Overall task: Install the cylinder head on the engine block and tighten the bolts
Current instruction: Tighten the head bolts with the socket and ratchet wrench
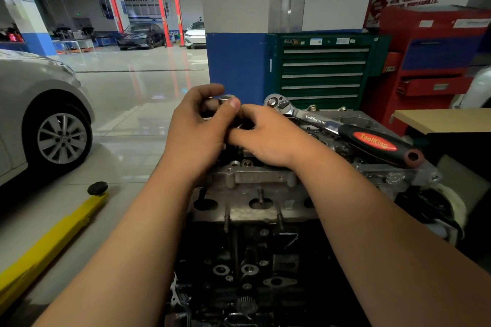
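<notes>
A person's left hand (196,135) is pinching a shiny steel cylindrical piece (225,99) between thumb and curled fingers above the grey cast-metal cylinder head (255,178), which is sitting atop the dark, grimy engine block (252,260). The right hand (268,138) is curling its fingers in against the left hand; whether it is gripping anything cannot be told. A chrome ratchet wrench with a red-and-black handle (345,130) is lying across the head's right side.
</notes>
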`<state>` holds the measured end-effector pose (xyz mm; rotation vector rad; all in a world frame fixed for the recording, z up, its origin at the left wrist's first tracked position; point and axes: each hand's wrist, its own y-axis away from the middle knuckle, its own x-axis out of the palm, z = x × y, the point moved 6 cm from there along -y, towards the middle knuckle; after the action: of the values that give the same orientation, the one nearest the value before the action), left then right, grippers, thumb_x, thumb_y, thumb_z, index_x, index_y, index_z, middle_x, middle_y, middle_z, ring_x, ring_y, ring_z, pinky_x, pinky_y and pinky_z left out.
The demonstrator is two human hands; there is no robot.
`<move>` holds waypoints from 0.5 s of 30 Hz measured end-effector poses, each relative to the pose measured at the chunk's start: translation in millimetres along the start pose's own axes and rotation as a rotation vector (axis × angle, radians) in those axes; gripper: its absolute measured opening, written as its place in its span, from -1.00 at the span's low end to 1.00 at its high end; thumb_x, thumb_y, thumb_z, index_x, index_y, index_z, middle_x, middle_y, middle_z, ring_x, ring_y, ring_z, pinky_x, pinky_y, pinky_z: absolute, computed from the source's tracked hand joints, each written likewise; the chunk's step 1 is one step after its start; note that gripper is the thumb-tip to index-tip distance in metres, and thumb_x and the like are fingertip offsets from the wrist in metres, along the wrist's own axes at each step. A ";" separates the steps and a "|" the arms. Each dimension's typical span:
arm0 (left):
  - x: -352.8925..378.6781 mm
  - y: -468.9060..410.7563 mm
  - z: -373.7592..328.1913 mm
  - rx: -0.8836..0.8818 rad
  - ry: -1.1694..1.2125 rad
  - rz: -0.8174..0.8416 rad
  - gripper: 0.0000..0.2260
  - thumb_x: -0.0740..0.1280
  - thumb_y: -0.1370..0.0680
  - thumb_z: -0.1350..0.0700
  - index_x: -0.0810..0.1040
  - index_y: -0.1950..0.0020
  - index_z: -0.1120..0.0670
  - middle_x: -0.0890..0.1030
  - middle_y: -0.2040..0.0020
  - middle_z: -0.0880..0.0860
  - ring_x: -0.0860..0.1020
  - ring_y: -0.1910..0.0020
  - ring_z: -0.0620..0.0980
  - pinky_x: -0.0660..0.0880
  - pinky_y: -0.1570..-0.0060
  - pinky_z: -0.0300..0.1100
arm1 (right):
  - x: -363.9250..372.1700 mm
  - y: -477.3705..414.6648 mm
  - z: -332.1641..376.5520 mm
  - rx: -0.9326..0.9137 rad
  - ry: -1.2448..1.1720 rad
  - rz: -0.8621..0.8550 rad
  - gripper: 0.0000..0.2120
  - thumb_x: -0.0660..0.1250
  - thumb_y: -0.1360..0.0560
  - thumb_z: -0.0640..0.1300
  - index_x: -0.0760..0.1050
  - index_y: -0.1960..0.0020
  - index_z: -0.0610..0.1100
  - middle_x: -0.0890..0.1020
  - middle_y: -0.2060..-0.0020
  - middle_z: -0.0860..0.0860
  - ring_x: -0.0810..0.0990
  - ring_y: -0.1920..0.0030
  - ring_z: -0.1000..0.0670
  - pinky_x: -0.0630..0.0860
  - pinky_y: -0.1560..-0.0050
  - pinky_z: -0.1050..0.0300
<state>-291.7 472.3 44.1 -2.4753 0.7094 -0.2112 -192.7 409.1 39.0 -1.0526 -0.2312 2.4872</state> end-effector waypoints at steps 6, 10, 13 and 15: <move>3.1 0.6 -1.0 -0.014 0.021 0.049 -0.83 0.38 -0.50 0.04 0.50 -0.07 -0.03 0.63 0.22 -0.12 0.60 0.20 -0.21 0.48 0.18 -0.32 | 0.5 1.0 3.7 -0.038 0.084 -0.020 -0.87 0.38 -0.44 -0.08 0.62 0.10 -0.13 0.67 0.25 -0.05 0.63 0.18 -0.03 0.56 0.07 -0.04; 3.3 0.4 0.4 -0.023 -0.051 0.057 -0.90 0.44 -0.46 0.03 0.55 0.12 0.00 0.65 0.21 -0.06 0.60 0.24 -0.18 0.47 0.26 -0.37 | 1.3 1.1 4.2 -0.043 0.070 -0.020 -0.81 0.34 -0.43 -0.10 0.63 0.00 -0.10 0.68 0.23 -0.02 0.64 0.16 -0.01 0.58 0.11 0.04; 2.2 1.1 -2.2 -0.011 -0.057 0.048 -0.94 0.33 -0.55 0.09 0.59 0.10 -0.01 0.63 0.27 -0.13 0.58 0.25 -0.24 0.45 0.26 -0.41 | 2.6 2.4 2.6 -0.032 0.053 0.017 -0.86 0.34 -0.45 -0.08 0.60 0.05 -0.11 0.68 0.19 -0.01 0.64 0.13 0.00 0.56 0.03 0.02; 2.5 1.1 -1.3 -0.045 -0.008 0.055 -0.86 0.26 -0.59 0.12 0.59 -0.05 -0.05 0.66 0.17 -0.11 0.60 0.16 -0.23 0.50 0.16 -0.37 | -0.9 1.0 -1.1 -0.010 0.052 -0.023 -0.84 0.40 -0.44 -0.08 0.51 0.30 -0.08 0.58 0.41 0.11 0.53 0.36 0.12 0.48 0.24 0.16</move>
<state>-290.3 469.6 44.6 -2.4944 0.7862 -0.1664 -191.7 407.8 38.5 -1.1111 -0.2382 2.4375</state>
